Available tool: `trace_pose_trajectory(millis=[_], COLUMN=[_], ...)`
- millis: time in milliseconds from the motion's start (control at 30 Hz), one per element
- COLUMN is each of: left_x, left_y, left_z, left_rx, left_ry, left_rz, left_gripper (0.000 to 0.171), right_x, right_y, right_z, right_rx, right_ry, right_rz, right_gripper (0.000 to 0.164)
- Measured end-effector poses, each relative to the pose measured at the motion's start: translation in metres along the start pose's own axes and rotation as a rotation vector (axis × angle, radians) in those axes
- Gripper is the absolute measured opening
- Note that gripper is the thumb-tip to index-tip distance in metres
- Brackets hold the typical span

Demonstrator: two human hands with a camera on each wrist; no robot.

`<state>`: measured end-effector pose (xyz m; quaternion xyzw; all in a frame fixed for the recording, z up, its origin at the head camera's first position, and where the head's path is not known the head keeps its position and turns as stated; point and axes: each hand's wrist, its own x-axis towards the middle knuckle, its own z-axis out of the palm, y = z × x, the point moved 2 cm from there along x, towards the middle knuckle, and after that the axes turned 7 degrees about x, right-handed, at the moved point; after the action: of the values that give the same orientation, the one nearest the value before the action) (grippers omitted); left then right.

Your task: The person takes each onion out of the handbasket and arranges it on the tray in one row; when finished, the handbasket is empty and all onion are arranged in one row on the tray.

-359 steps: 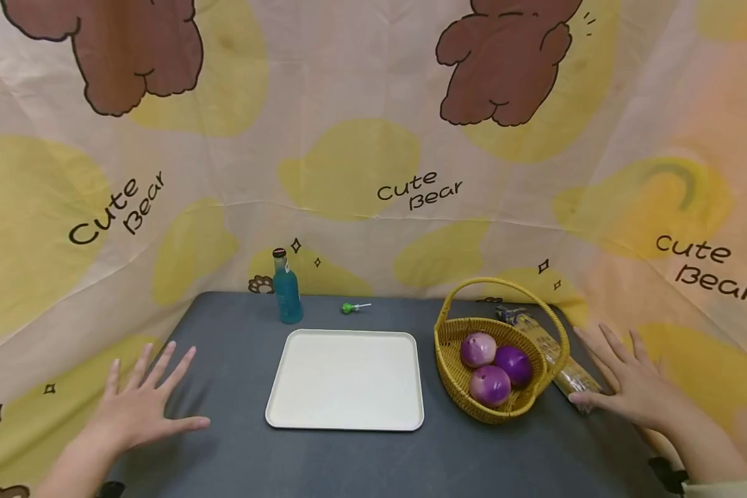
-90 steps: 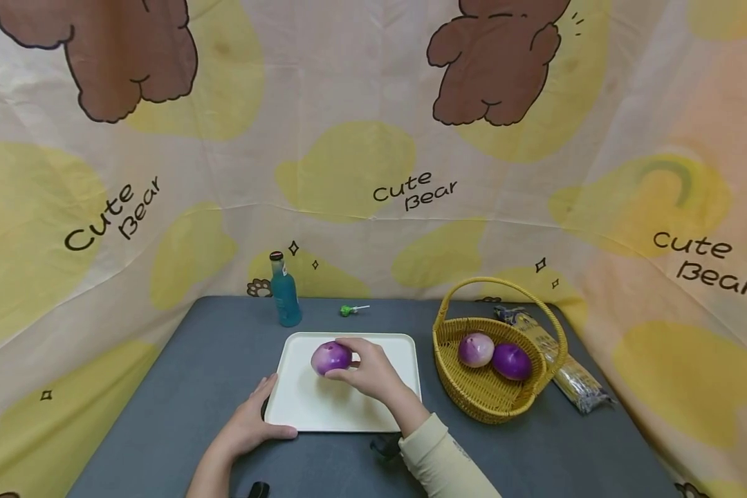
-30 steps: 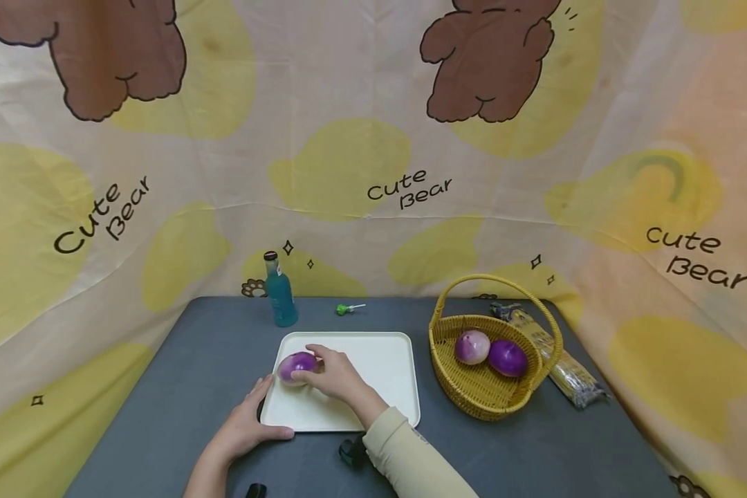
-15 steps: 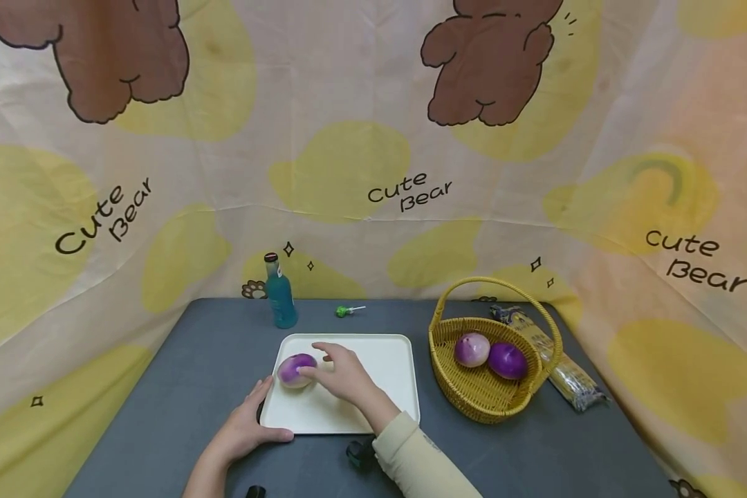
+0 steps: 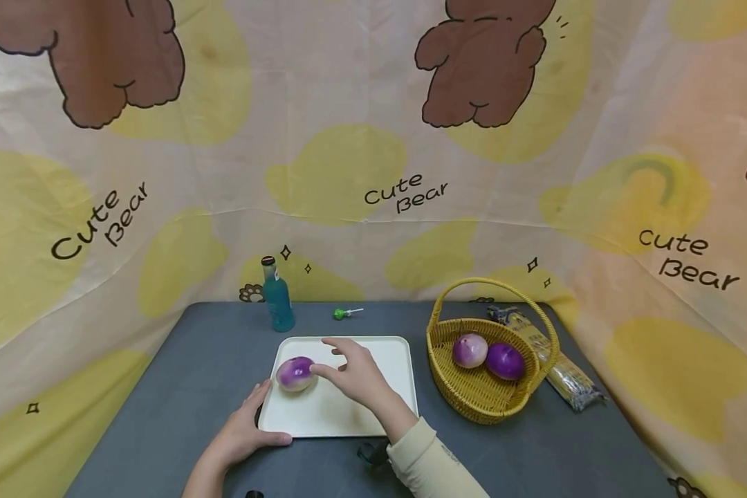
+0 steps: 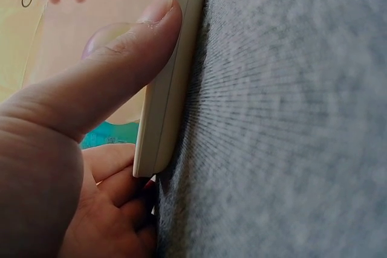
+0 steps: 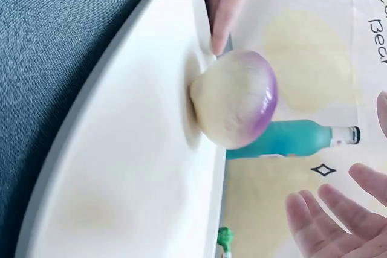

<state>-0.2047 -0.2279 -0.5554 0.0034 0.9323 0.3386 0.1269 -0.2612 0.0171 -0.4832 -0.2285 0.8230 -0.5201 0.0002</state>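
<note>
A purple-and-white turnip [image 5: 295, 373] sits at the left side of the white tray [image 5: 373, 415]; its pale underside shows in the right wrist view. Just right of it, my right hand [image 5: 355, 377] hovers over the tray, thumb and fingers spread apart and holding nothing. My left hand [image 5: 239, 429] holds the tray's near left corner. In the left wrist view the thumb [image 6: 133, 52] lies against the tray's rim [image 6: 172, 89], with the other fingers around the corner. Two more turnips [image 5: 470, 351] lie in the yellow wicker basket [image 5: 473, 408] to the right.
Behind the tray stand a blue bottle [image 5: 278, 301] and a green lollipop [image 5: 341, 314] lying flat. A long yellow packet [image 5: 575, 384] lies behind and right of the basket, whose handle arches high. A printed cloth [image 5: 324, 173] hangs at the table's back edge.
One turnip went from the basket to the tray in my right hand. That hand has since let go of it and drawn back to the right. My left hand stays on the tray corner.
</note>
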Motion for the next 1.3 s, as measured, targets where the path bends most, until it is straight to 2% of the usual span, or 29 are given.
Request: trace_pose_trajectory(millis=[200, 467, 900, 1300], left_x=[-0.001, -0.001, 0.0, 0.001], left_y=[0.001, 0.0, -0.001, -0.002], left_z=[-0.001, -0.001, -0.001, 0.0], left_rx=[-0.005, -0.009, -0.004, -0.007], left_ry=[-0.003, 0.003, 0.0, -0.007], left_rz=[-0.004, -0.003, -0.01, -0.004], left_gripper=[0.126, 0.126, 0.126, 0.125], right_x=[-0.006, -0.014, -0.022, -0.027], right_y=[-0.003, -0.006, 0.003, 0.011], right_z=[-0.01, -0.027, -0.049, -0.077], right_rx=[0.018, 0.023, 0.053, 0.028], right_ry=[0.018, 0.035, 0.108, 0.144], right_rz=[0.008, -0.026, -0.035, -0.028], right_gripper=[0.06, 0.061, 0.058, 0.062])
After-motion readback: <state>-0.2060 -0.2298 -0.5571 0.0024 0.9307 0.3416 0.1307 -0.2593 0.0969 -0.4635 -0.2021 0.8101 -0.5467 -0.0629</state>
